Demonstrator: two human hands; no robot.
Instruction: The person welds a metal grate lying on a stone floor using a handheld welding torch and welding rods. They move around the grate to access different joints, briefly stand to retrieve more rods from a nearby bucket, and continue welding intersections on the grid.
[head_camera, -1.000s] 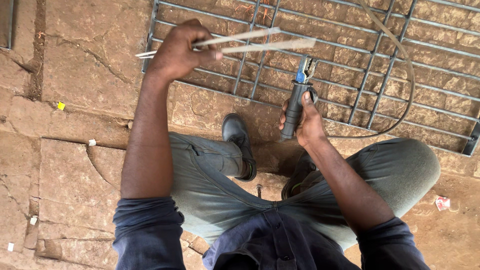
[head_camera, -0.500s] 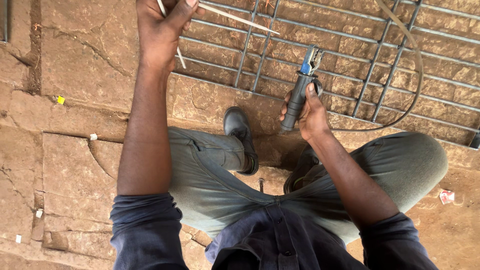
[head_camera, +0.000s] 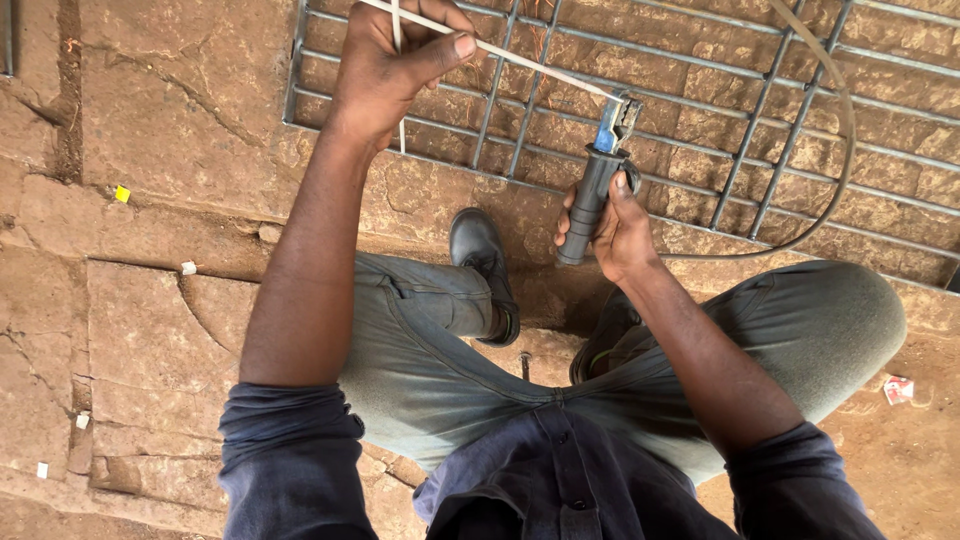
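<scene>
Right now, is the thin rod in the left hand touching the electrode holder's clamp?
Touching. The head view shows the thin rod running from the left hand into the electrode holder clamp.

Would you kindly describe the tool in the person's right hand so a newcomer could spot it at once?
Start at the metal grille lying on the stone floor ahead of the crouching person. At its near edge, the right hand grips a dark grey electrode holder. Unlike the thin pale rods held by the left hand, it is thick, with a blue clamp on top.

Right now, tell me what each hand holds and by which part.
The left hand pinches thin rods near one end. The right hand grips the welding electrode holder by its dark handle.
</scene>
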